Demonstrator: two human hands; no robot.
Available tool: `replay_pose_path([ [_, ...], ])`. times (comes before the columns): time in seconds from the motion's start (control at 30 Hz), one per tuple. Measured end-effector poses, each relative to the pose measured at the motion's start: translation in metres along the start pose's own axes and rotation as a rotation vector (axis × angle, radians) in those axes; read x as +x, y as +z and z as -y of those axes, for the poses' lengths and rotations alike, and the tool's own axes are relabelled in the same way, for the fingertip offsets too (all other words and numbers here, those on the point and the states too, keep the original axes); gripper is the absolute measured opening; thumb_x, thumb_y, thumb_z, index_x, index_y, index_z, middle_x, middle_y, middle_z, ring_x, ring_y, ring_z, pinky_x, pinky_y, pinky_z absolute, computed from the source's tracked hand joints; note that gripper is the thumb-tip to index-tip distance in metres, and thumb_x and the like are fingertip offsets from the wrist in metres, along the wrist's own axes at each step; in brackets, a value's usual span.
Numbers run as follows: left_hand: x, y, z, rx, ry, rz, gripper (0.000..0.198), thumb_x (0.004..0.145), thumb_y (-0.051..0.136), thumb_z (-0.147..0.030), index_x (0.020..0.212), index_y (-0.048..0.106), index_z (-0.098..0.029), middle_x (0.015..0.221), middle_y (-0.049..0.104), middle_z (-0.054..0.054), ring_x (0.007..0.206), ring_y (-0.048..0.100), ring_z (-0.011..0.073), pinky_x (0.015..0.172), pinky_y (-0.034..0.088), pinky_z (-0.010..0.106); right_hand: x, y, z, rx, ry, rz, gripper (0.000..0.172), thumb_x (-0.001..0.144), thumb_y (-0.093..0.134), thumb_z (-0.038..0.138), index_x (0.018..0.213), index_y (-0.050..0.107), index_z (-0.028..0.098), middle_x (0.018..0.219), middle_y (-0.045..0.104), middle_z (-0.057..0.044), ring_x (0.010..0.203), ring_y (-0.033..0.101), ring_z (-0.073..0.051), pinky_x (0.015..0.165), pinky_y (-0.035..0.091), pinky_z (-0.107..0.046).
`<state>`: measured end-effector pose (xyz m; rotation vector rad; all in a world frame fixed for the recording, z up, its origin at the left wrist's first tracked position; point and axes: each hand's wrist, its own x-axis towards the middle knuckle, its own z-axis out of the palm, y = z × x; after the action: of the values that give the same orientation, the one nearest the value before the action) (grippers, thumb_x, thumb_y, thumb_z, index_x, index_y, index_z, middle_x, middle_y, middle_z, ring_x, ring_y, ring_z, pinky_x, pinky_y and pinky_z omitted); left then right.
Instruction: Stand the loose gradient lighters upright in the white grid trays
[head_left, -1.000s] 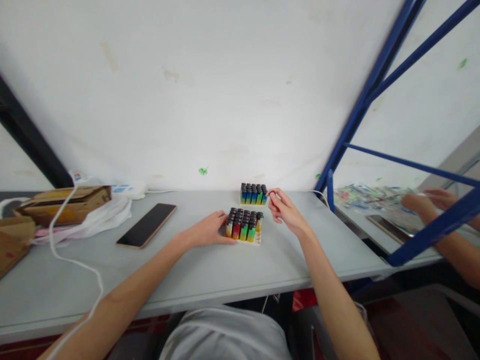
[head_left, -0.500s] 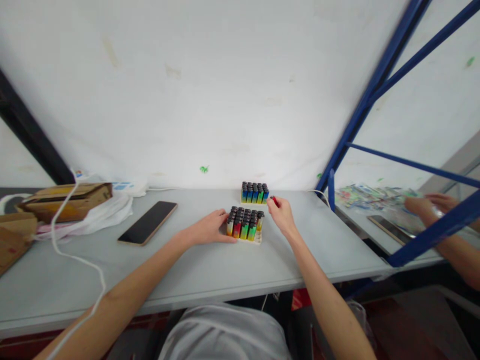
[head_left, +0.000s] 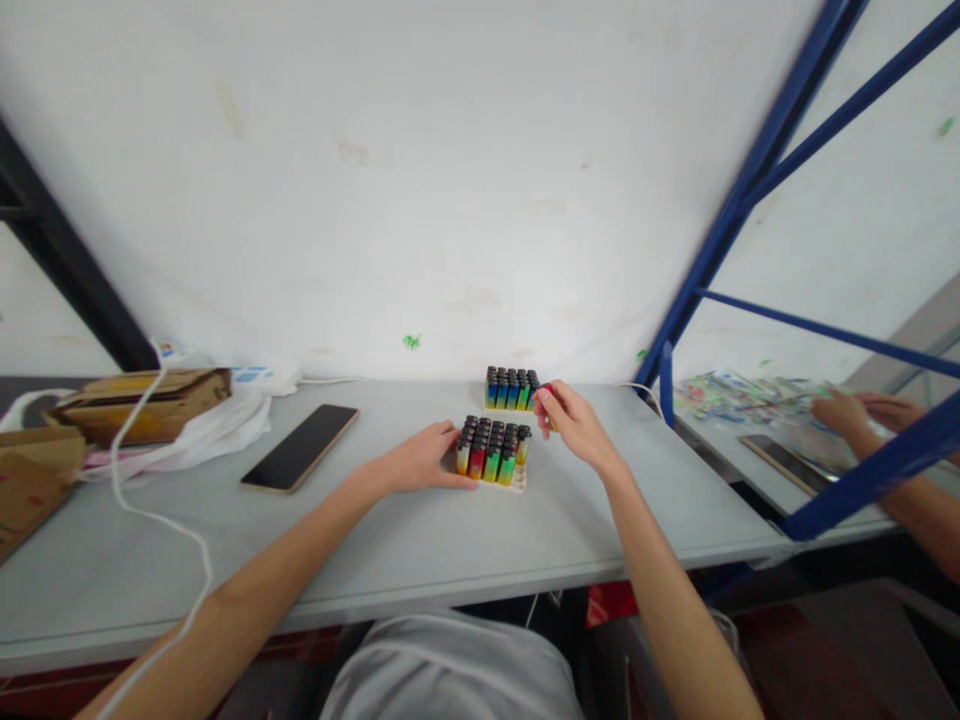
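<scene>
Several lighters (head_left: 492, 464) with black tops and yellow, red and green bodies stand upright in a white tray (head_left: 518, 485). My left hand (head_left: 421, 458) grips this tray from its left side, thumb along the front, fingers behind. Pinched in my right hand (head_left: 577, 418), just right of the tray and above the table, is a red and yellow lighter (head_left: 547, 388), partly hidden by the fingers. The front right corner of the tray shows bare slots. Behind stands a second tray of lighters (head_left: 511, 392), blue and green, close to the wall.
A phone (head_left: 300, 448) lies left on the grey table (head_left: 420, 540). Farther left are cardboard boxes (head_left: 142, 405), a white plastic bag (head_left: 225, 425) and a white cable (head_left: 169, 520). Right, beyond a blue metal frame (head_left: 720, 240), a co-worker's hands (head_left: 840, 412) handle plastic packets (head_left: 750, 395).
My right hand has turned and shifted slightly right with the lighter, so the lighter shows at a different angle. My left hand keeps its hold on the tray. The view has shifted slightly.
</scene>
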<state>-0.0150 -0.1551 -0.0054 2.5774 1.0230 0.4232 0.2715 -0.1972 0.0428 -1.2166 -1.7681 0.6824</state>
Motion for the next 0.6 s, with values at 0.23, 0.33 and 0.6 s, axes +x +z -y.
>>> replay_pose_path([
  [0.23,0.000,0.000,-0.001,-0.013,0.007,-0.007,0.071,0.073,0.072,-0.080,0.107,0.068,-0.018,0.106,0.064,0.011,0.101,0.064,0.0338,0.094,0.053,0.044,-0.015,-0.024,0.026,-0.546,-0.076,0.119,0.045,0.101,0.055,0.054,0.075,0.064,0.020,0.073,0.070,-0.006,0.069,0.061,-0.019,0.071,0.045,-0.030],
  [0.33,0.000,0.000,0.000,-0.016,0.012,-0.010,0.070,0.074,0.072,-0.080,0.107,0.068,-0.019,0.107,0.065,0.011,0.102,0.064,0.0335,0.094,0.052,0.044,-0.018,-0.025,0.024,-0.404,-0.009,0.301,0.041,0.100,0.059,0.053,0.081,0.071,0.019,0.073,0.075,-0.005,0.065,0.067,-0.019,0.065,0.047,-0.029],
  [0.6,0.000,0.001,0.001,0.018,0.012,0.014,0.067,0.076,0.073,-0.078,0.106,0.067,-0.018,0.107,0.063,0.011,0.101,0.063,0.0332,0.094,0.052,0.043,-0.017,-0.020,0.010,-0.174,0.113,0.458,0.045,0.094,0.065,0.057,0.093,0.079,0.014,0.087,0.081,-0.011,0.080,0.078,-0.027,0.072,0.061,-0.035],
])
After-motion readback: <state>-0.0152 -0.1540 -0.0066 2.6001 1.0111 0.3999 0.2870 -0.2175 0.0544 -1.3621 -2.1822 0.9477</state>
